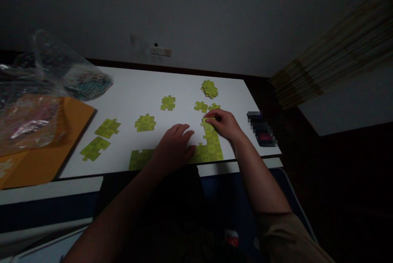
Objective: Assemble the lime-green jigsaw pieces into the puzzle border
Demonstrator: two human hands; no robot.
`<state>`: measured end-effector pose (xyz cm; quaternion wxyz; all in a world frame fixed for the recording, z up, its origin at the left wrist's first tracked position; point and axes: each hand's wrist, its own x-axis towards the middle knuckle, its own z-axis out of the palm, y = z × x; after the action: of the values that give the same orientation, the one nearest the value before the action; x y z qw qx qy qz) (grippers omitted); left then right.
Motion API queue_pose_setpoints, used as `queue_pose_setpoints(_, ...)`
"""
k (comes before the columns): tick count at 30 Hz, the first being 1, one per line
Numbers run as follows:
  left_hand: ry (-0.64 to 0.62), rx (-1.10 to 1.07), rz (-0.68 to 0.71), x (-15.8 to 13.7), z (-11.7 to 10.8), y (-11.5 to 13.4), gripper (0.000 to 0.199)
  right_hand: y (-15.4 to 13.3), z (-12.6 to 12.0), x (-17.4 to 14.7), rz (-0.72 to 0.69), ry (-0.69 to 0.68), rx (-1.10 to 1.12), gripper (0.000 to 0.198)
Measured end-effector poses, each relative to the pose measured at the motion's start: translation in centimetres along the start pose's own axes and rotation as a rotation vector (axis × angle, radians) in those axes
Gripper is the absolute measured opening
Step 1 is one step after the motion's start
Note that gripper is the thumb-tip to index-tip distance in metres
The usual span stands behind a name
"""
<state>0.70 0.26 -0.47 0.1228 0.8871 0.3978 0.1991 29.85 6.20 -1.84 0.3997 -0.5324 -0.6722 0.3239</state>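
Observation:
Joined yellow-green puzzle pieces [211, 150] form a row along the table's near edge, turning upward at the right end. At the top of that right end, my right hand [222, 121] pinches a green puzzle piece [208, 123] between thumb and fingers. The hand partly covers this piece, and I cannot tell whether it is locked in. My left hand [175, 146] lies over the middle of the row with its fingers apart, holding nothing and hiding the pieces beneath. Two loose pieces [201, 106] lie just beyond my right hand.
A stack of pieces [209, 89] sits at the back of the white table [132, 91]. More loose pieces [145, 123] are spread to the left. An orange board [73, 119] and clear plastic bags [30, 119] occupy the left end. A pixelated dark object [262, 130] lies at right.

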Motion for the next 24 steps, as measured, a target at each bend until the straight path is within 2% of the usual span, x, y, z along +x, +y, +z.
queue_pose_setpoints(10, -0.027, 0.009, -0.018, 0.0, -0.1, 0.2, 0.046, 0.1, -0.1, -0.3, -0.14, -0.021, -0.233, 0.003)
queue_pose_setpoints(14, -0.022, 0.011, -0.012, -0.1, 0.0, 0.1, 0.046, -0.1, 0.1, -0.3, -0.151, -0.026, -0.245, 0.003)
queue_pose_setpoints(19, -0.012, 0.012, -0.009, -0.1, 0.1, 0.0, 0.047, -1.1, -0.4, -1.1, -0.157, 0.038, -0.247, 0.014)
queue_pose_setpoints(22, 0.004, 0.001, -0.003, -0.1, 0.2, -0.1, 0.046, -2.4, -1.1, -3.0, -0.175, 0.131, -0.273, 0.024)
queue_pose_setpoints(24, 0.012, -0.002, -0.001, -0.2, 0.3, -0.1, 0.045, -3.2, -1.4, -4.8, -0.195, 0.11, -0.34, 0.027)
